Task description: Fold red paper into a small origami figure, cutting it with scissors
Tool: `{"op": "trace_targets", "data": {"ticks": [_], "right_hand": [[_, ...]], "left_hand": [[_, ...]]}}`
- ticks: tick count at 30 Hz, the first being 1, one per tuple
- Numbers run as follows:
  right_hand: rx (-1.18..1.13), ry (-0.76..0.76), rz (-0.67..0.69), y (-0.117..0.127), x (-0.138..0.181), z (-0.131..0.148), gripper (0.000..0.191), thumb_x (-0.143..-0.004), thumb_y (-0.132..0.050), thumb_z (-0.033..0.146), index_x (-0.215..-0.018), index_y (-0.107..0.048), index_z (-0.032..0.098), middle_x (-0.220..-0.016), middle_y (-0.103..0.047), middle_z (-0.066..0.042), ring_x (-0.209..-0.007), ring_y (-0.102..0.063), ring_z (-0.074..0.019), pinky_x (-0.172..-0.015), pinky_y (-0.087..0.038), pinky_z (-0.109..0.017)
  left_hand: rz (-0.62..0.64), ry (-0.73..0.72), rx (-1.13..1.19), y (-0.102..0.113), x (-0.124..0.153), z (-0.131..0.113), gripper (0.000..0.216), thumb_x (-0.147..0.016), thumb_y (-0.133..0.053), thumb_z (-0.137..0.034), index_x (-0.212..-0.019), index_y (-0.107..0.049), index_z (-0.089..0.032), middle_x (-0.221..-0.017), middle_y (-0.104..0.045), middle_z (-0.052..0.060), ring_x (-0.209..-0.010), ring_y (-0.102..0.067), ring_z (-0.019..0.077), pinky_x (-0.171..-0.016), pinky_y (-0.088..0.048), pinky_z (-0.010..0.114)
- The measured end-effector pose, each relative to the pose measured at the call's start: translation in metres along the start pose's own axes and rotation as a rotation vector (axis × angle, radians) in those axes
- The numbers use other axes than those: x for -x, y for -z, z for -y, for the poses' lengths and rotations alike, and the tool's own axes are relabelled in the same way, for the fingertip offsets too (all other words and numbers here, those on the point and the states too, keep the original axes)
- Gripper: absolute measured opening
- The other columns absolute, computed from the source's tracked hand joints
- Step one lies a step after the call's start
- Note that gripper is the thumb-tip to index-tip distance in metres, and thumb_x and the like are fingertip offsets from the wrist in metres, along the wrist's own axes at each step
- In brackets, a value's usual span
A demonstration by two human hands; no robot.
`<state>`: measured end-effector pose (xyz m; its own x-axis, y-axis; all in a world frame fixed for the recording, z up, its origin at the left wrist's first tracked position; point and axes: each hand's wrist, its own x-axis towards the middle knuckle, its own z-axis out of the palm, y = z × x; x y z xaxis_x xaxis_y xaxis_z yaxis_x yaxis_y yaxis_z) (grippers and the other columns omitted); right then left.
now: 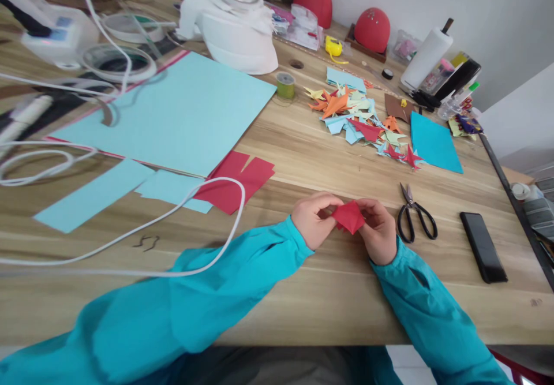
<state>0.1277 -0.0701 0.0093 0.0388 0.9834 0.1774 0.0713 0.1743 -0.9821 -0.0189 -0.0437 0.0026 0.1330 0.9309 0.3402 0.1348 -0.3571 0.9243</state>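
Note:
Both of my hands pinch a small folded red paper piece [348, 216] just above the wooden table [303, 160]. My left hand [312, 220] holds its left side with curled fingers. My right hand [380, 230] grips its right side, fingers closed on the paper. Teal sleeves cover both arms. Black scissors [414, 216] lie just right of my right hand. A red paper offcut [236, 182] lies to the left, next to light blue strips [95, 194].
A heap of folded coloured paper shapes [359, 120] lies beyond my hands, with a teal sheet [434, 141] beside it. A black phone [482, 254] lies at the right. A large light blue sheet [182, 113], white cable [173, 217], tape rolls and a white appliance [234, 27] fill the left.

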Motion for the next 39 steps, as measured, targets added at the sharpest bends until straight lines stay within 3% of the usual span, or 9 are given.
{"op": "trace_targets", "data": {"ticks": [7,14,20,29,39], "right_hand": [[-0.012,-0.048,0.011,0.001,0.001,0.000,0.018,-0.069,-0.071,0.026,-0.082,-0.061,0.020,-0.073,-0.066,-0.002,-0.063,-0.062,-0.0143,-0.056,-0.052,-0.026],[0.058,0.001,0.001,0.001,0.000,0.000,0.012,-0.071,-0.068,0.026,-0.079,-0.062,0.020,-0.076,-0.067,-0.002,-0.069,-0.063,-0.0157,-0.062,-0.053,-0.029],[0.060,-0.069,-0.027,0.001,0.000,0.000,0.023,-0.065,-0.074,0.030,-0.082,-0.061,0.019,-0.070,-0.066,-0.001,-0.063,-0.062,-0.0139,-0.059,-0.052,-0.027],[0.050,-0.018,-0.009,0.002,0.000,-0.001,0.017,-0.068,-0.072,0.032,-0.075,-0.062,0.019,-0.076,-0.065,-0.003,-0.069,-0.061,-0.0161,-0.063,-0.051,-0.030],[-0.031,-0.111,0.014,0.002,0.001,0.000,0.013,-0.068,-0.070,0.027,-0.073,-0.061,0.018,-0.072,-0.062,-0.001,-0.060,-0.058,-0.0131,-0.052,-0.050,-0.025]], "left_hand": [[0.001,-0.051,-0.021,0.001,0.000,0.001,0.013,-0.065,-0.060,-0.005,-0.072,-0.068,-0.013,-0.075,-0.066,0.006,-0.068,-0.062,0.0130,-0.052,-0.048,0.018],[0.079,-0.069,-0.026,0.002,0.001,-0.001,0.019,-0.067,-0.057,-0.005,-0.079,-0.068,-0.014,-0.082,-0.067,0.007,-0.075,-0.063,0.0146,-0.058,-0.051,0.021],[0.065,-0.040,-0.007,0.001,0.001,-0.002,0.017,-0.067,-0.057,-0.006,-0.078,-0.067,-0.014,-0.081,-0.067,0.007,-0.073,-0.063,0.0145,-0.054,-0.049,0.020],[0.076,-0.022,-0.024,0.002,0.000,-0.004,0.014,-0.067,-0.058,-0.008,-0.074,-0.067,-0.016,-0.077,-0.067,0.005,-0.070,-0.062,0.0139,-0.050,-0.047,0.019],[0.152,-0.033,0.012,0.002,0.001,-0.009,0.013,-0.076,-0.056,-0.015,-0.079,-0.069,-0.012,-0.076,-0.066,0.008,-0.068,-0.062,0.0136,-0.056,-0.050,0.021]]}}
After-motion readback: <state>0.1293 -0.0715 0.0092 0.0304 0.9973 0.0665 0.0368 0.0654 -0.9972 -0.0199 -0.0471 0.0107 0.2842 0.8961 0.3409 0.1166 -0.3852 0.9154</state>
